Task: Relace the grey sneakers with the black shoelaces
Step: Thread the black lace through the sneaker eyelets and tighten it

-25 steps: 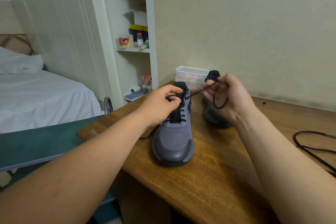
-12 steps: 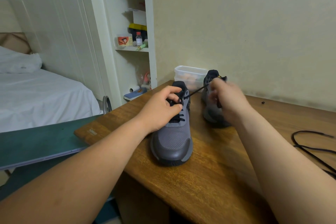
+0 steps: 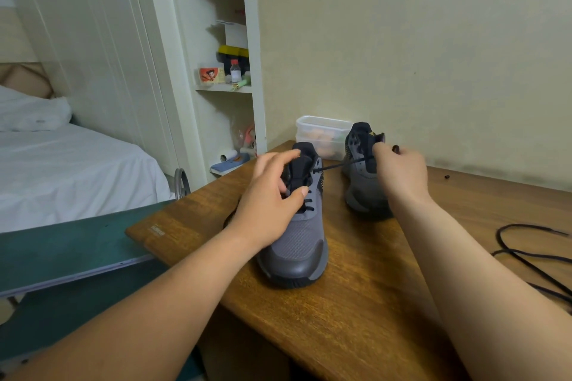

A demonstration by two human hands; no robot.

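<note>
From the head camera, my one view, I see the left hand [image 3: 272, 195] laid over the throat of the near sneaker [image 3: 297, 244]; its thumb bears on the laced eyelet rows and its forefinger curls over the top of the tongue, so it grips the shoe there. I judge this is to pin the shoe to the table [image 3: 356, 318] against the pull from the other side. The right hand [image 3: 399, 173] is curled, back toward me, and pinches the black lace [image 3: 337, 165]; the lace runs taut from an upper eyelet on the shoe's right side out to those fingers, with its tip poking out beyond the knuckles. The line looks straight because slack is being drawn through.

The near sneaker stands toe toward me near the table's front edge, directly under the left hand, and its lower eyelets already carry crossings. The far sneaker [image 3: 362, 189] stands just behind and to the right, partly hidden by the right hand; I cannot tell whether the hand touches it, and I see no lace in it. A spare lace [image 3: 526, 254] lies loose on the table well to the right, apart from both hands; presumably it waits for the second shoe. A plastic container [image 3: 322, 130] sits against the wall behind the shoes.
</note>
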